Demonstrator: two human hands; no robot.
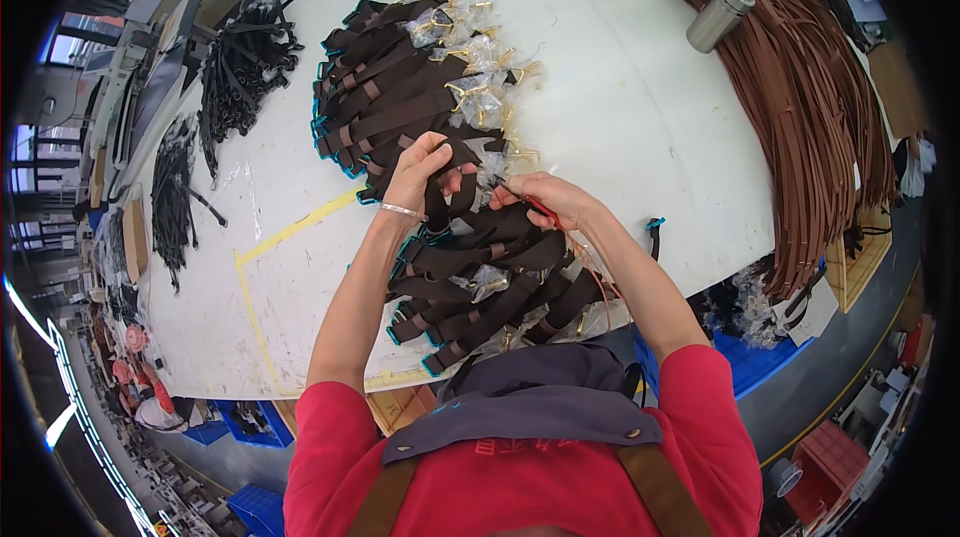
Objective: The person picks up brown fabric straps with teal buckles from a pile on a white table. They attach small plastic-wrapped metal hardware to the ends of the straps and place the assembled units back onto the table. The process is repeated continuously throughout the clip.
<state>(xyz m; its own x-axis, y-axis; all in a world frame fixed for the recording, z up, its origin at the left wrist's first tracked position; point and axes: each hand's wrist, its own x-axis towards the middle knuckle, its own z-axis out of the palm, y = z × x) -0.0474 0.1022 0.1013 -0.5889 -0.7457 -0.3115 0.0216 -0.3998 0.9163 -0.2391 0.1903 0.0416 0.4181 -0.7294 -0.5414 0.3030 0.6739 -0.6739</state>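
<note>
My left hand (424, 169) is closed on a dark brown strap (438, 205) lifted from the near pile of brown straps (480, 287). My right hand (545, 199) pinches a small red-handled tool (542, 207) right beside that strap, near a clear plastic-wrapped gold buckle (492, 173). The two hands almost touch above the white table (620, 107). A second, larger pile of brown straps with teal edges (385, 97) lies just beyond the hands, its gold buckles in plastic bags (470, 67) along its right side.
A big sheaf of long brown strips (810, 107) drapes over the table's right edge, with a steel flask (718, 15) lying next to it. Bundles of black straps (240, 67) lie at the far left. Yellow tape lines (290, 232) mark the table. Blue bins (750, 362) stand below.
</note>
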